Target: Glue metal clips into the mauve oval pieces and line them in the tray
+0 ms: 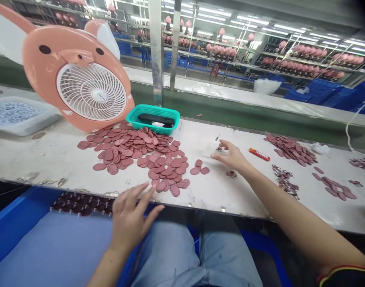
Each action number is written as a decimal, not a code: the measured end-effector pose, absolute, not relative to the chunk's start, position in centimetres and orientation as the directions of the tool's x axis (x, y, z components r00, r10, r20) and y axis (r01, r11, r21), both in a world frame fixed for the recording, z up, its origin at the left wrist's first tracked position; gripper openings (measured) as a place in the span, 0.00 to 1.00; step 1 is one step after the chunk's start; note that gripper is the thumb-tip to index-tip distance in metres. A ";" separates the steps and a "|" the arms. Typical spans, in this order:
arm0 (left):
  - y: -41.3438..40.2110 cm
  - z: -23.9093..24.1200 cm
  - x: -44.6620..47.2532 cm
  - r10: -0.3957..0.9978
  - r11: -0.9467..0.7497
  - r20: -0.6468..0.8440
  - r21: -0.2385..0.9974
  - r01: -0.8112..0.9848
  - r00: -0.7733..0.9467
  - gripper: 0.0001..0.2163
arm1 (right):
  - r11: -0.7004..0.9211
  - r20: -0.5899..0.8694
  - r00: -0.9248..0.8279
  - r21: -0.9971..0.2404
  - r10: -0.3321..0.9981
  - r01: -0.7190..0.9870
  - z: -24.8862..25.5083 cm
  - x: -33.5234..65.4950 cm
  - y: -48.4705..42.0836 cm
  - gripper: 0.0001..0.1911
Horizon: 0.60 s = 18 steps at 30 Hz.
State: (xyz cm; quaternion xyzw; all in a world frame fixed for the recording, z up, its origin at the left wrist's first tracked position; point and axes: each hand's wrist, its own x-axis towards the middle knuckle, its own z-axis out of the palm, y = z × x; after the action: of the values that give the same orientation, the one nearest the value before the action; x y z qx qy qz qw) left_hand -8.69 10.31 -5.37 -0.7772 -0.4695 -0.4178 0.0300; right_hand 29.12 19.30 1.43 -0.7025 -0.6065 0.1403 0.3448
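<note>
My left hand (130, 217) is open at the table's front edge, its fingers stretched out. Its fingertips are by the nearest of many dull red oval discs (167, 173), heaped on the white tabletop. My right hand (233, 156) reaches over the table with thumb and forefinger apart. Beside those fingertips stands a blurred, translucent small bottle (211, 149) with a thin needle tip. Between thumb and finger, small brown-and-white pieces (220, 148) show; I cannot tell whether they are touched. A few loose discs (198, 167) and a small brown clip-like piece (231, 174) lie nearby.
A pink animal-shaped fan (80, 44) and a green basket (131, 119) with a black object stand behind the heap. Rightward lie a red cutter-like tool (259, 154), more discs (292, 149) and small brown pieces (285, 181). A blue bin (17, 215) is at lower left.
</note>
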 end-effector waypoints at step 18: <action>2.8 0.7 -1.9 0.908 0.320 -0.402 0.847 -0.425 -0.116 0.19 | 0.012 0.022 -0.330 -0.999 0.944 -0.033 4.1 15.8 6.6 0.22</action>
State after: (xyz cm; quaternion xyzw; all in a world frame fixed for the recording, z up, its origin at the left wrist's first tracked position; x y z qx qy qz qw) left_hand -1.90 2.77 0.67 -0.2317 -0.5213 -0.5350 -0.6231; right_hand 15.81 6.57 4.12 -0.3973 -0.5732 0.5799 0.4211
